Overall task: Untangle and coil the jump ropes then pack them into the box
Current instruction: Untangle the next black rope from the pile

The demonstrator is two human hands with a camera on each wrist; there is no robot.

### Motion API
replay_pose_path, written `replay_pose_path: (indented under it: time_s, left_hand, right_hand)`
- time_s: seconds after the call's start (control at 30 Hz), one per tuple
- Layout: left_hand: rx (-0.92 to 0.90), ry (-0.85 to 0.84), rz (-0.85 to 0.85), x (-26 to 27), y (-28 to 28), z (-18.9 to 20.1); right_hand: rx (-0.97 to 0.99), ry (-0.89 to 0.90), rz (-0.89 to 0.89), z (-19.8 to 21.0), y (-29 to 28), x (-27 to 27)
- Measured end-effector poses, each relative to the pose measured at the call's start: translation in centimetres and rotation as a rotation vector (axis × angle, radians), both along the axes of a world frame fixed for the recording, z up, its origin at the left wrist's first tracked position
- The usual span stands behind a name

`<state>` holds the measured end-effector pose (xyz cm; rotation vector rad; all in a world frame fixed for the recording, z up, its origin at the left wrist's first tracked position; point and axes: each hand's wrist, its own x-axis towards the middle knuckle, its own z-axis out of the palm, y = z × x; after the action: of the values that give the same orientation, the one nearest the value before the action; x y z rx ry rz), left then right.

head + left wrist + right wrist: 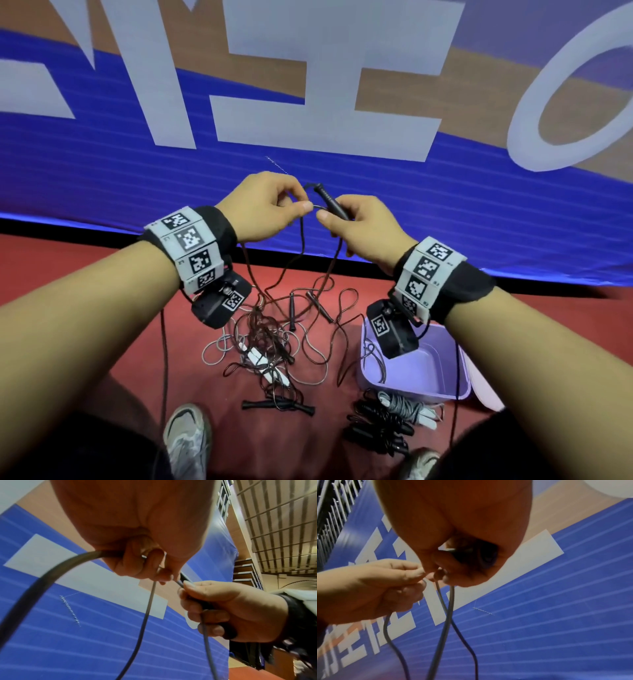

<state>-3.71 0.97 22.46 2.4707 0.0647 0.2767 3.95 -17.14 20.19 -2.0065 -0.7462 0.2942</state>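
Both hands are raised in front of a blue banner. My right hand [346,219] grips a black jump-rope handle [329,201], which points up and away; in the right wrist view its butt end [481,555] shows inside the curled fingers. My left hand [274,205] pinches the thin dark rope [301,240] close to that handle, seen in the left wrist view as a cord [149,601] leaving the fingertips. Strands hang from both hands down to a tangled pile of ropes [270,339] on the red floor. A lilac box [414,370] stands at the lower right.
Two coiled ropes lie in front of the box: a black one [376,428] and a grey one with white handles [407,407]. White handles [267,366] and a black pair [277,406] sit in the tangle. My shoes [188,435] are near the pile. The box's lid [486,387] leans at right.
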Motion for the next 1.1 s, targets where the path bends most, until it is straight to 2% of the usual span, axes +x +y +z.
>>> replay_pose_path:
  time_s: [0.2, 0.3, 0.5, 0.57, 0.67, 0.83, 0.93, 1.1]
  left_hand:
    - [-0.060, 0.240, -0.087, -0.3, 2.0, -0.9]
    - [-0.182, 0.239, -0.107, -0.2, 2.6, -1.0]
    - [-0.209, 0.330, -0.148, -0.5, 3.5, -1.9]
    - [-0.239, 0.323, -0.115, -0.4, 3.8, -2.0]
    - [-0.161, 0.248, -0.017, -0.3, 3.7, -1.7]
    - [0.008, 0.097, 0.078, -0.7, 2.9, -0.7]
    - [0.034, 0.089, 0.026, -0.8, 1.8, -0.2]
    - [0.047, 0.049, -0.050, -1.0, -0.6, 0.6]
  right_hand:
    - [0.157, -0.061, -0.220, 1.2, -0.5, 1.6]
    - [0.200, -0.108, -0.300, 2.4, -1.3, 2.2]
    - [0.358, -0.168, -0.474, 4.3, -3.1, 3.5]
    - [0.371, -0.191, -0.534, 4.4, -3.9, 4.1]
    - [0.304, -0.152, -0.569, 4.3, -4.9, 4.9]
    - [0.112, 0.062, -0.501, 2.4, -5.0, 4.3]
    - [0.119, 0.157, -0.309, 2.2, -3.3, 1.6]
    - [0.064, 0.161, -0.024, 1.4, -0.4, -2.0]
